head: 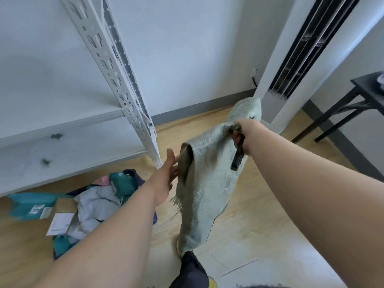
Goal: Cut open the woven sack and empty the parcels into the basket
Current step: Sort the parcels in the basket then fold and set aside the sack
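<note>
Right hand (245,133) grips the woven sack (207,183) by a bunched fold near its top, with a black cutter (238,156) held in the same fist. Sack hangs limp above the wood floor (259,215). Left hand (166,173) has fingers straight, touching the sack's open mouth edge. Parcels (93,202) lie heaped lower left, teal and grey mailers, in front of the white shelf rack (116,65). Can't make out the basket under them.
</note>
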A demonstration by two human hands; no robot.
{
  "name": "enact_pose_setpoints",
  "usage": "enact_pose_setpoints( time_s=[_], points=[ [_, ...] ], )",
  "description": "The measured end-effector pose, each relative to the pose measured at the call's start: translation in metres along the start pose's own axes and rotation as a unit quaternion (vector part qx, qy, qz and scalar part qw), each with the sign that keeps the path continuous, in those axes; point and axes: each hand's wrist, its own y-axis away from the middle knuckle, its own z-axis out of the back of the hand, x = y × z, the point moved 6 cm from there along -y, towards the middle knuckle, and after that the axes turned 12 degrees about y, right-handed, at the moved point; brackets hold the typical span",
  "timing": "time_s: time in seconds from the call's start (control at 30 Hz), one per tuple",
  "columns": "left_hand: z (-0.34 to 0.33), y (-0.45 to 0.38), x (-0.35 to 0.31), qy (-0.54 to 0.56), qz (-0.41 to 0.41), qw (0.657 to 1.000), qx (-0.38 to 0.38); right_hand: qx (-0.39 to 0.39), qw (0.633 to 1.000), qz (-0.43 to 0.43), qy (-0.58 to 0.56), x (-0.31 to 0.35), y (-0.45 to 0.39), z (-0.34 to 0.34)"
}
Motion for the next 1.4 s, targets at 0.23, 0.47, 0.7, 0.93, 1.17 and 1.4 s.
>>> enact_pose_setpoints(
  time_s=[0.23,0.47,0.7,0.93,1.17,1.4],
  points=[
    [-0.043,-0.047,-0.038,-0.257,0.026,0.955,0.144,-0.039,0.995,-0.006,-0.088,0.053,-0.022,0.026],
    [-0.055,-0.082,-0.099,-0.244,-0.193,0.947,-0.081,0.032,0.986,-0.018,-0.165,0.091,-0.028,0.035],
    [-0.074,-0.103,-0.134,-0.208,-0.148,0.959,-0.119,0.125,0.984,0.02,-0.124,0.15,-0.06,0.059],
    [-0.108,-0.135,-0.167,-0.092,-0.103,0.976,-0.169,0.013,0.986,0.145,0.081,0.157,-0.094,0.076],
    [-0.126,-0.165,-0.163,0.197,-0.011,0.946,-0.259,0.075,0.961,0.065,0.257,0.104,-0.128,0.051],
    [-0.128,-0.178,-0.158,0.448,-0.057,0.868,-0.205,0.13,0.979,-0.063,0.144,0.077,-0.149,0.012]
  ],
)
